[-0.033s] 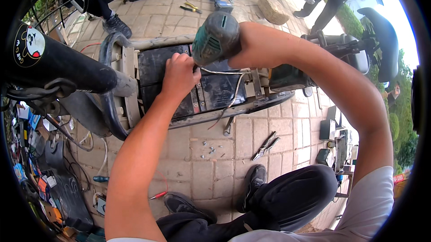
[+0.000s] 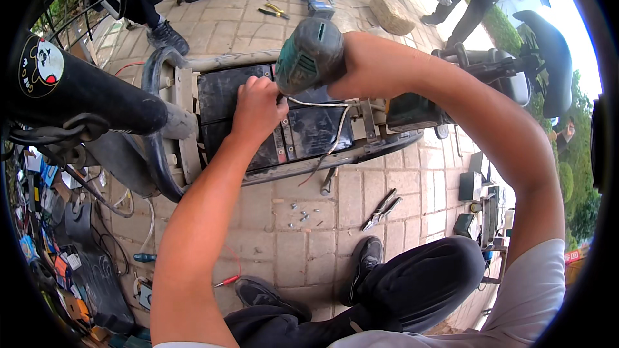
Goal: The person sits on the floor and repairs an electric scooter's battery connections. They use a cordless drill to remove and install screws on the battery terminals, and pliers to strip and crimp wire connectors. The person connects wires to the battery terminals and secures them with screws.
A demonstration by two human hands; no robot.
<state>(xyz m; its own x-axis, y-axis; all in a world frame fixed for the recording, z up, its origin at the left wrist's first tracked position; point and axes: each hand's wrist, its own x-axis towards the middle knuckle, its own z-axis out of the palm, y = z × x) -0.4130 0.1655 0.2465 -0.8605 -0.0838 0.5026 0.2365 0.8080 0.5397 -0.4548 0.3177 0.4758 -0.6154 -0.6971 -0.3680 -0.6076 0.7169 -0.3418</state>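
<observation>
My right hand (image 2: pixel 364 67) is wrapped round the grip of a teal and black power drill (image 2: pixel 311 54), held nose down over the batteries. My left hand (image 2: pixel 259 106) is closed, its fingertips bunched at the drill's lower end; what they pinch is hidden. Beneath both hands, several black batteries (image 2: pixel 320 131) lie side by side in the open frame (image 2: pixel 290 170) of an electric scooter. Metal terminals and bolts show on their near ends. A white cable (image 2: pixel 340 130) runs over the batteries, passing right of the drill.
On the paving lie pliers (image 2: pixel 382 209), loose bolts (image 2: pixel 303 214), a red-handled probe (image 2: pixel 227 281) and a teal-handled screwdriver (image 2: pixel 144 258). Across the scooter are another drill (image 2: pixel 317 3), yellow-handled pliers (image 2: pixel 275 11) and a stone block (image 2: pixel 392 15). Two people stand beyond. Cluttered parts (image 2: pixel 48 245) fill the left.
</observation>
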